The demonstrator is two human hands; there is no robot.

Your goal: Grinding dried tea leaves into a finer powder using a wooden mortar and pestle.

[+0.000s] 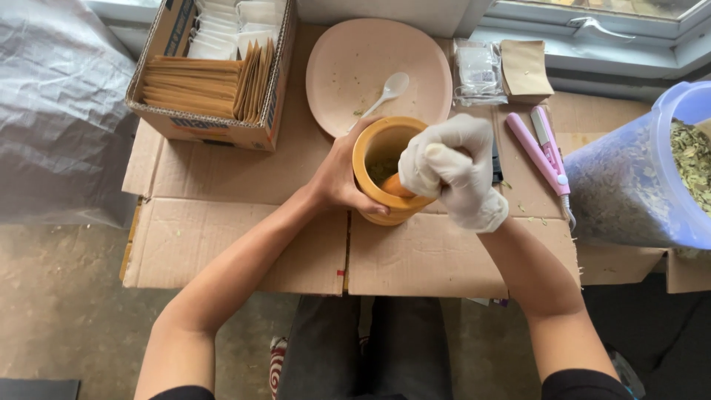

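Seated over a flattened cardboard sheet (244, 244) on the floor, a person works a yellow mortar (386, 172) w/ both hands. Left hand (339, 176), bare, wraps the mortar's left side, fingers curled tight vs. the wall, thumb at the near rim. Right hand (453, 172), in a white glove, is fisted round a pestle (396, 187); only its orange end shows below the glove, dipping inside the bowl. Greenish crushed bits lie in the mortar's bottom. Mortar sits near the sheet's center, just in front of a pale pink plate (363, 59), which carries a white spoon (386, 92) and a few leaf crumbs. Upper left, an open box (211, 126) is packed w/ brown paper envelopes (194, 87) and white sachets behind them. Right of the plate: a clear packet (478, 72) and a brown pouch (524, 68), side by side. A pink clamp-style sealer (541, 150) lies just right of the gloved hand, apart from it. At far right, a clear plastic tub (641, 174) on its side holds dried green leaves. Grey plastic sheeting (59, 111) covers the left edge. Dark trousers show between the forearms, bottom center.
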